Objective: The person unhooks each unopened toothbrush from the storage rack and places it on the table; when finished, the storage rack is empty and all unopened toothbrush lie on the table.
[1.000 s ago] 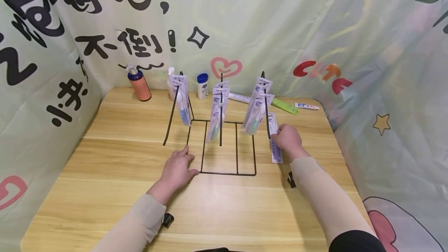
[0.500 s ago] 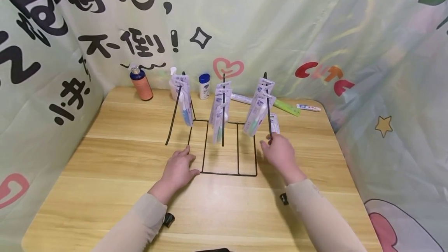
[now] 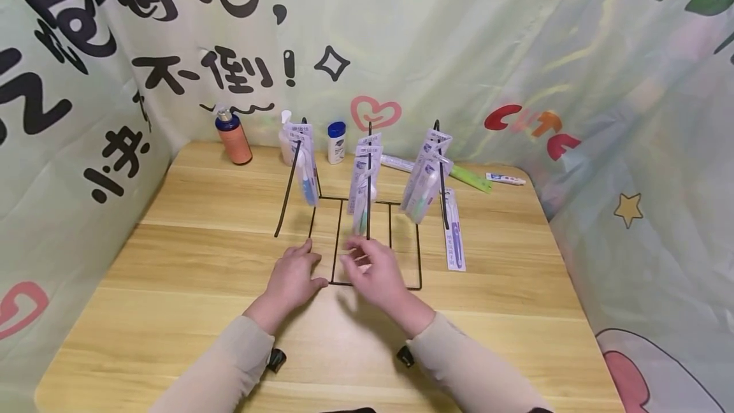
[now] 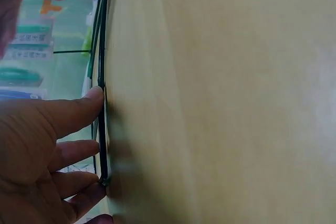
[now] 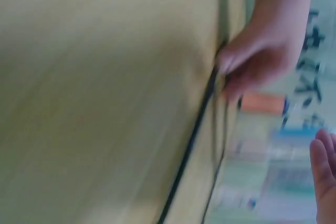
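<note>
Pressing flat on the bench (image 3: 189,311), the left hand (image 3: 291,276) lies with its fingers (image 4: 73,109) straight and slightly spread, their tips against the front left corner of the black wire rack (image 3: 375,284), steadying its base. The right hand (image 3: 375,273) hovers just above the rack's base at about 3 o'clock from the left hand, fingers loosely spread and holding nothing; it is blurred, so their exact bend cannot be told. It is nearest the lower end of the middle bunch of packets.

Judging by the layout, the hanging work looks mostly done. Three upright prongs each carry a bunch of packaged toothbrushes: one on the left prong (image 3: 302,164), one on the middle prong (image 3: 364,177), one on the right prong (image 3: 425,174). One loose toothbrush packet (image 3: 454,231) lies flat on the bench at about 2 o'clock from the right hand, just beside the rack's right edge and apart from both hands; it seems to be the piece left to hang.

Toward 12 o'clock, along the back of the bench, stand an orange bottle (image 3: 233,139) with a dark cap, a clear bottle (image 3: 285,132) partly hidden behind the left bunch, and a small white bottle with a blue cap (image 3: 336,142); their contents cannot be seen. Further right lie a green tube (image 3: 470,178) and a small white tube (image 3: 504,178). A printed curtain (image 3: 602,81) surrounds the bench.
</note>
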`<move>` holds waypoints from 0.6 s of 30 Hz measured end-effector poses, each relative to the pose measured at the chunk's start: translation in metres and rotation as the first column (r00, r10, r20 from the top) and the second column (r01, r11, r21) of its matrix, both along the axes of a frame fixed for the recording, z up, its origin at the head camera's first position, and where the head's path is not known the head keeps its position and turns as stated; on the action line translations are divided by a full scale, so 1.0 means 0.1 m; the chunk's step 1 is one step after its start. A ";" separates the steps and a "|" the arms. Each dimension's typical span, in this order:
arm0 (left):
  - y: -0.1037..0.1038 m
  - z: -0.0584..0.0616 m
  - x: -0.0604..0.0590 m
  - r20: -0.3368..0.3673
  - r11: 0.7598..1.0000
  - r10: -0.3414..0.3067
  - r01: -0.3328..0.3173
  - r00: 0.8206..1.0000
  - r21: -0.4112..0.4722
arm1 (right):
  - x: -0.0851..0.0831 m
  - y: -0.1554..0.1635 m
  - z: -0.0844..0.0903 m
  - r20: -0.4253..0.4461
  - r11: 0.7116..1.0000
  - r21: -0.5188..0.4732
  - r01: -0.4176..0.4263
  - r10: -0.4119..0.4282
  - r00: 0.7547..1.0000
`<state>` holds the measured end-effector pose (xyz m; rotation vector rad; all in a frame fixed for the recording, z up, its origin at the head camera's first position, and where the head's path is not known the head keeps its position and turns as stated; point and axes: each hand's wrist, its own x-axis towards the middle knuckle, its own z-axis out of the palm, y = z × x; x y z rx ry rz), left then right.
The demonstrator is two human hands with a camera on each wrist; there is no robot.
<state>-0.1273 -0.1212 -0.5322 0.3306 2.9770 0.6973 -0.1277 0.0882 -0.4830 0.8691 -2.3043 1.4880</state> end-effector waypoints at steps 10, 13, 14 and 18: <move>-0.05 -0.02 -0.01 -0.145 0.997 -0.033 0.043 0.989 0.069 | -0.24 -0.79 0.32 0.036 0.986 -0.163 0.030 -0.024 0.999; -0.05 -0.05 -0.02 -0.166 0.995 -0.039 0.053 0.985 0.080 | -0.37 -0.95 0.37 0.078 0.970 -0.213 0.119 -0.104 0.991; -0.05 -0.05 -0.02 -0.173 0.996 -0.043 0.056 0.984 0.072 | -0.42 -0.99 0.39 0.090 0.963 -0.225 0.148 -0.131 0.987; -0.05 -0.05 0.00 -0.143 0.998 -0.051 0.057 0.988 0.040 | -0.58 -1.10 0.41 0.139 0.943 -0.213 0.257 -0.231 0.963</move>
